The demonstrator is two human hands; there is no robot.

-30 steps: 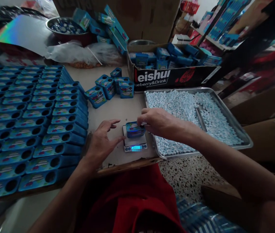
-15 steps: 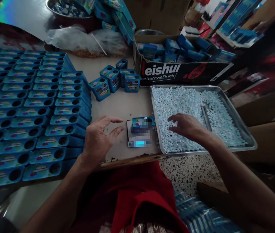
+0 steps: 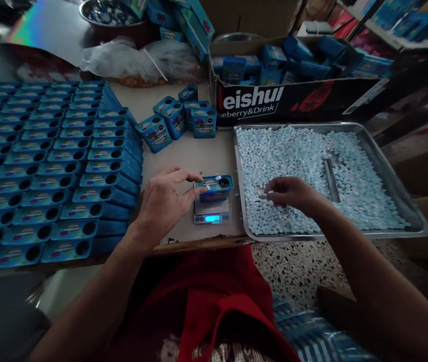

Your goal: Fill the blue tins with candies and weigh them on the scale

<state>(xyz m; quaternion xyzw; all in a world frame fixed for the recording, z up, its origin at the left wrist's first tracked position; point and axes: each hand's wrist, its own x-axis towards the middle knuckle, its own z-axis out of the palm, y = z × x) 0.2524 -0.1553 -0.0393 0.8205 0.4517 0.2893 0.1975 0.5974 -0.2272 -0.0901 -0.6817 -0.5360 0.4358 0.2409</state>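
The left hand [image 3: 164,201], which half a second before had hovered open and clear of the small blue box [image 3: 216,187], had closed in on it: thumb and forefinger now touched the box's left end, steadying it where it sat on the little scale [image 3: 210,212]. The grip was light, a pinch at the near corner rather than a full grasp, with the other fingers [image 3: 183,174] spread above. The box stayed flat on the scale, its round opening toward the right end, and one pale candy seemed to lie on its top face.

The right hand [image 3: 291,193] had stayed inside the metal tray [image 3: 395,176] but drawn its fingers together. Before, they lay spread over the blue-white candies [image 3: 292,151]; now they were bunched around a few, a small pale piece showing at the fingertips. So the hand had likely gone from reaching to picking up, and the box was being held ready to be topped up, judging by the lit scale display.

A metal scoop [image 3: 330,173] lay untouched among the candies. Rows of matching boxes [image 3: 48,166] covered the left of the surface [image 3: 183,156], a few more stood upright [image 3: 176,120] behind the scale, and a cardboard carton [image 3: 292,100] sat behind the tray.
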